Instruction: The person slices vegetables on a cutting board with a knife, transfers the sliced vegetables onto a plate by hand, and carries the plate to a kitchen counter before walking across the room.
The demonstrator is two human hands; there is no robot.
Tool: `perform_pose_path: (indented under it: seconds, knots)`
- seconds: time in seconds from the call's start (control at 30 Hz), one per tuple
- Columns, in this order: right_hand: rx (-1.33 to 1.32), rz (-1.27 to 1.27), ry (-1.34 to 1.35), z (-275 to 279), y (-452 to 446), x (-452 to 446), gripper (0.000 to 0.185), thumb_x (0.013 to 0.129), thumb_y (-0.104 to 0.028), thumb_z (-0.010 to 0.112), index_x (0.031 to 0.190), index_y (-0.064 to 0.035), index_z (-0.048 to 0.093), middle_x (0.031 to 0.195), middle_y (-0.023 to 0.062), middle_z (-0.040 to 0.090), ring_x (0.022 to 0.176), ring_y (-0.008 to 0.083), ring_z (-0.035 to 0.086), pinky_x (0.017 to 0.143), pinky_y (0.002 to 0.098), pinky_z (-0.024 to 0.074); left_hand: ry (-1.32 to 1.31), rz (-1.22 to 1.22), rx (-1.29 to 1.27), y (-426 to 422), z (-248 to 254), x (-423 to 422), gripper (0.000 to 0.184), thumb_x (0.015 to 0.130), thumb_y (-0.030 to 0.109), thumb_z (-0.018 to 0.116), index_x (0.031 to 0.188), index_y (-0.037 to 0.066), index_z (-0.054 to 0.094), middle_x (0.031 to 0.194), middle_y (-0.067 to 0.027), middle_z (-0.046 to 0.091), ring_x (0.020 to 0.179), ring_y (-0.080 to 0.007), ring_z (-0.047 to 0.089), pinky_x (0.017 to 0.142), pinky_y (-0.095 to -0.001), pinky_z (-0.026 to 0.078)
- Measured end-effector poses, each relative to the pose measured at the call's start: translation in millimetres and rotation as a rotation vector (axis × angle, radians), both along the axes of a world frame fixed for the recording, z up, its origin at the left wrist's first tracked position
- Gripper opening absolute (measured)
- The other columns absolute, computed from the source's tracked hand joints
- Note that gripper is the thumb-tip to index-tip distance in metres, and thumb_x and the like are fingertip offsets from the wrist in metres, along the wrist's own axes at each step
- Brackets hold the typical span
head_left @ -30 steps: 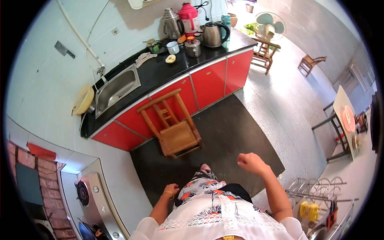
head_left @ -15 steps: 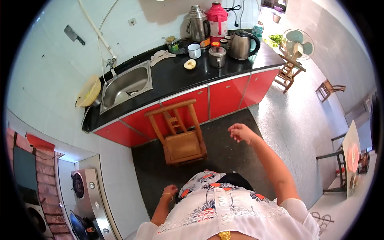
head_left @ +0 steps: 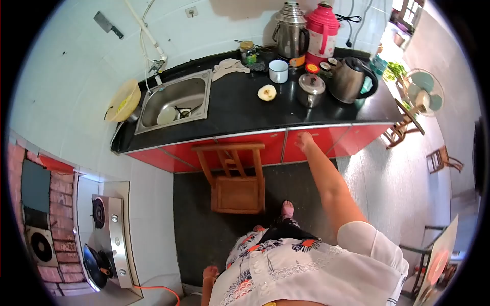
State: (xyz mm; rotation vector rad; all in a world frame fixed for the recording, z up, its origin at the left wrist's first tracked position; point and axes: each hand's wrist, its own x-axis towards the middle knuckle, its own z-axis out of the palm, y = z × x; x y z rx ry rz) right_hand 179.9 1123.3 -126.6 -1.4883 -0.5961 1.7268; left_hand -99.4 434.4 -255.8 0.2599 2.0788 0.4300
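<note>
My right hand (head_left: 304,142) reaches forward over the floor, in front of the red cabinet doors (head_left: 326,140). It holds nothing, and its fingers are loosely bent and apart. Low at my side hangs my left hand (head_left: 210,273), near my patterned clothing; its fingers are too small and blurred to read. The wooden chair (head_left: 236,194) stands against the cabinets, left of my right hand. On the black counter (head_left: 232,107) beyond lie a cut pale fruit or vegetable half (head_left: 267,93), a white mug (head_left: 278,71) and a lidded steel pot (head_left: 311,91).
A steel kettle (head_left: 348,80), a steel flask (head_left: 291,35) and a pink flask (head_left: 321,30) stand farther back. The sink (head_left: 191,94) holds dishes, with a yellow basin (head_left: 124,102) beside it. A stove (head_left: 116,239) is at left, a fan (head_left: 423,92) at right.
My view has moved closer to the counter. My right hand has gone forward, from over the floor to in front of the cabinet doors. A foot now shows beneath me.
</note>
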Motion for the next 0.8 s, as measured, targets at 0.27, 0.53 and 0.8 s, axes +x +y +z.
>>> perform_pose_path:
  seconds: [0.27, 0.53, 0.8]
  knots:
    - [-0.181, -0.214, 0.448, -49.6, 47.5, -3.3, 0.026, 0.064, 0.006, 0.034, 0.086, -0.0013, 0.046, 0.085, 0.0129, 0.051, 0.076, 0.0265, 0.054, 0.067, 0.0398, 0.0453, 0.198, -0.316, 0.03, -11.0, -34.6, 68.9, 0.03, 0.067, 0.037, 0.057, 0.087, 0.015, 0.062, 0.082, -0.0085, 0.061, 0.08, -0.0279, 0.057, 0.066, -0.034, 0.046]
    - [-0.002, -0.085, 0.401, -51.3, 7.5, 14.1, 0.043, 0.046, 0.009, 0.034, 0.083, -0.0111, 0.042, 0.079, 0.004, 0.051, 0.076, 0.0185, 0.052, 0.066, 0.0326, 0.0372, 0.338, -0.44, 0.187, 149.6, 94.0, 48.5, 0.026, 0.069, 0.028, 0.06, 0.089, 0.012, 0.06, 0.077, -0.0095, 0.061, 0.071, -0.0238, 0.059, 0.064, -0.0309, 0.046]
    - [0.063, -0.046, 0.231, -37.2, -68.5, 60.6, 0.016, 0.065, -0.008, 0.047, 0.081, -0.0131, 0.044, 0.069, 0.0011, 0.048, 0.062, 0.0123, 0.049, 0.06, 0.0278, 0.0375, 0.27, -0.556, 0.091, 179.8, 111.3, -19.8, 0.024, 0.069, 0.019, 0.058, 0.091, 0.008, 0.059, 0.077, -0.0079, 0.062, 0.07, -0.0203, 0.06, 0.064, -0.0292, 0.047]
